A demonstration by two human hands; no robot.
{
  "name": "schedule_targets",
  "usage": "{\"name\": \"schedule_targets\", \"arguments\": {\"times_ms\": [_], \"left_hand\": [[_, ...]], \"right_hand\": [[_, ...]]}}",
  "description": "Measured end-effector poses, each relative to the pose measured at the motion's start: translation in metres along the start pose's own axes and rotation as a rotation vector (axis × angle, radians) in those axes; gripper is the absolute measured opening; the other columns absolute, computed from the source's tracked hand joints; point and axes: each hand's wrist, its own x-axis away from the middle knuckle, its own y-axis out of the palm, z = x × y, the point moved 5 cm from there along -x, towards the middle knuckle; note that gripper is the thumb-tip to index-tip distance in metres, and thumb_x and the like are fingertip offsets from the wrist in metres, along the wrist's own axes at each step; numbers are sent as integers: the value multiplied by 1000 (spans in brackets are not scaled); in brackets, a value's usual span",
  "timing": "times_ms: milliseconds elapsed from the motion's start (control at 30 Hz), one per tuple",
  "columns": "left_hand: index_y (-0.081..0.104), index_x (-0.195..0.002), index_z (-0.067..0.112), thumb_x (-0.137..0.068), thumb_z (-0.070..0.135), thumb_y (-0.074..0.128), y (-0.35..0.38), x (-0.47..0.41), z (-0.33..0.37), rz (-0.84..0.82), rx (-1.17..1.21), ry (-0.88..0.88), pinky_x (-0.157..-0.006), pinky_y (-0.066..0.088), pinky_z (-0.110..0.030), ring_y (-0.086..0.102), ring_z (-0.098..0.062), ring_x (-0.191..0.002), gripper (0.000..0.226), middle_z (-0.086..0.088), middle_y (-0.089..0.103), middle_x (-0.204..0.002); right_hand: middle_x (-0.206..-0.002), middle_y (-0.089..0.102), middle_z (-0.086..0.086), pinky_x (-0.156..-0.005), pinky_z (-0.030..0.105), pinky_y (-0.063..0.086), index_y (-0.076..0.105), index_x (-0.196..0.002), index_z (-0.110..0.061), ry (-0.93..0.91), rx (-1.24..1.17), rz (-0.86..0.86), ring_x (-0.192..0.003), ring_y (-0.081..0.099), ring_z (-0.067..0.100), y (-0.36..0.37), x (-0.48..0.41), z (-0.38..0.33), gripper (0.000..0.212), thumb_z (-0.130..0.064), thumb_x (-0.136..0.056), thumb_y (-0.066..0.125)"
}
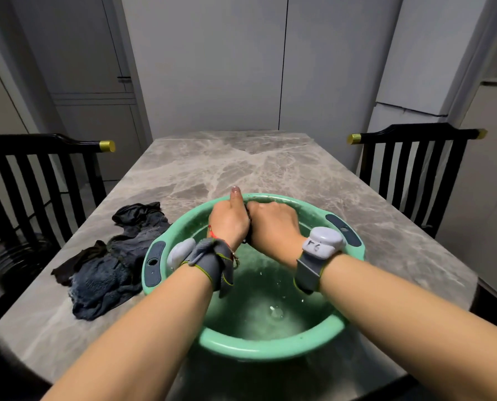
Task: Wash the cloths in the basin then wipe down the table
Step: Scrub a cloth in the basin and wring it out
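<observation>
A green plastic basin [270,347] holding water stands on the grey marble table [227,166] in front of me. Both hands are over the far side of the basin, pressed together. My left hand [230,219] and my right hand [273,225] are both shut on a dark cloth [248,230], of which only a thin strip shows between them. My left thumb points up. A heap of dark blue and black cloths [111,264] lies on the table just left of the basin, touching its rim.
A black slatted chair [36,180] stands at the table's left side and another chair [415,166] at the right. Grey cabinet doors [212,62] rise behind the far edge. A grey sensor band sits on each wrist.
</observation>
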Motion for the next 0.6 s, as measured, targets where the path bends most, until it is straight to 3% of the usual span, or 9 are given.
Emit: {"name": "schedule_targets", "arguments": {"times_ms": [67,133,200,267,367,500,600], "left_hand": [[54,-62,-3,-103,33,25,0,3,4,1,-94,100,-72,37,-35,59,-40,-94,62,-33,64,-97],[44,-54,5,-102,33,29,0,3,6,7,-163,183,-67,31,-33,58,-40,-87,58,-32,64,-90],[38,-52,6,-101,31,33,0,4,9,3,-172,238,-63,27,-33,53,-36,-74,56,-29,63,-76],[33,-45,10,-101,29,37,0,6,12,-25,-137,265,-58,18,-31,40,-29,-60,59,-13,49,-52],[27,-42,14,-100,25,41,1,10,18,-55,-42,293,-55,15,-30,29,-17,-47,61,-2,32,-44],[26,-43,15,-99,21,43,4,16,22,-69,20,359,-47,22,-25,31,-10,-39,59,-1,30,-43],[29,-44,15,-100,26,40,13,19,23,-145,-39,339,-52,23,-31,30,-12,-44,58,-2,34,-45]], "right_hand": [[-82,65,5,-61,28,37,60,-82,-17,82,-116,-106,-84,62,32,3,1,2,11,-22,-85,51],[-64,55,4,-58,29,37,49,-61,-17,120,-284,-221,-70,55,30,10,3,2,22,-17,-83,52],[-61,56,11,-56,29,35,42,-50,-17,86,-390,-282,-66,52,27,11,5,-1,34,-10,-82,53],[-51,50,10,-47,24,33,44,-46,-13,97,-492,-326,-55,48,24,6,9,-2,36,1,-78,52],[-34,40,-1,-31,14,22,49,-42,-9,222,-674,-393,-35,35,12,-1,18,6,32,7,-69,53],[-40,33,5,-40,16,18,47,-42,-8,328,-828,-435,-37,24,15,8,32,11,27,6,-65,52],[-34,33,-1,-42,18,18,47,-46,-10,339,-874,-496,-33,24,12,14,36,18,29,5,-69,54]]}}
